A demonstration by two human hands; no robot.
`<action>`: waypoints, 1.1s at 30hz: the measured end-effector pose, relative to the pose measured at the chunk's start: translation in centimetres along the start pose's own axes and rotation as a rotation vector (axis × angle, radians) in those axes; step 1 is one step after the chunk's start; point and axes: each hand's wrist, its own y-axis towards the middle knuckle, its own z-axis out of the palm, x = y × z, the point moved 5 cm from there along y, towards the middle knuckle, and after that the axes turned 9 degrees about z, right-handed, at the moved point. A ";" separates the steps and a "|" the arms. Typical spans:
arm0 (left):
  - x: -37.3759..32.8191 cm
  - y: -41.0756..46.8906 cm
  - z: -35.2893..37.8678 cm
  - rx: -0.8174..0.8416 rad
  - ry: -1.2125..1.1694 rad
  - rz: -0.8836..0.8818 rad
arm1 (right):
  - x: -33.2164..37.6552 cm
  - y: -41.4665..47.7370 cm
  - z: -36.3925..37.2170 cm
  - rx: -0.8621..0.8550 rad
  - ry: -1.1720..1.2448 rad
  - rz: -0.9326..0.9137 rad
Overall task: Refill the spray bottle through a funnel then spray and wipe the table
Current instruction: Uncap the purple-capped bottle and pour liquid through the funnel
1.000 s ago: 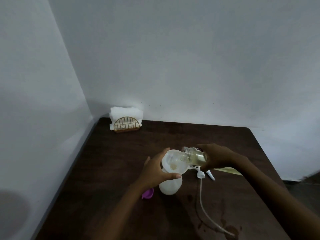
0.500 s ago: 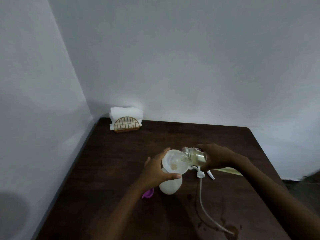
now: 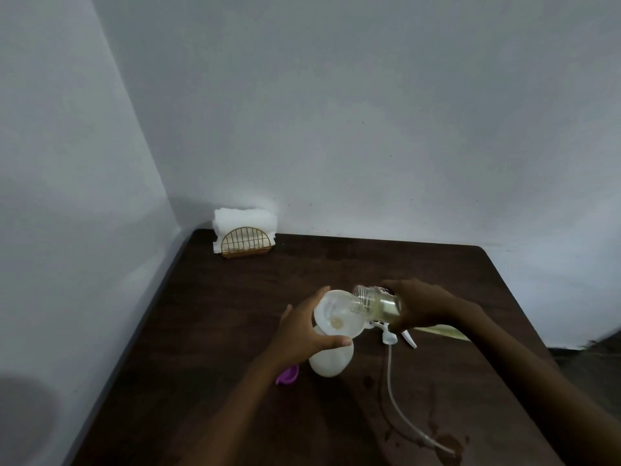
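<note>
Dark table point(image 3: 218, 314) — napkin holder point(image 3: 244, 242), purple cap point(image 3: 288, 375)

Spray bottle point(image 3: 331, 361): white, translucent, squat, upright mid-table, trigger head off

Funnel point(image 3: 337, 319): white, wide bowl, seated in spray bottle neck, bowl tipped toward camera, small yellowish pool at throat; left hand point(image 3: 299, 334) grips it at rim

Refill bottle point(image 3: 376, 302): clear, threaded mouth open, yellowish liquid inside, tipped almost level, mouth over funnel bowl; right hand point(image 3: 423, 306) holds its base end

Spray head point(image 3: 391, 336): white trigger, lying on table just right of spray bottle, pale dip tube point(image 3: 396, 408) trailing toward near edge

Table point(image 3: 235, 314): dark brown wood, wet blotches around tube end
</note>
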 end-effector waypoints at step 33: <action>0.1 0.0 0.1 0.006 0.012 -0.010 | 0.1 0.0 0.0 0.013 0.023 -0.002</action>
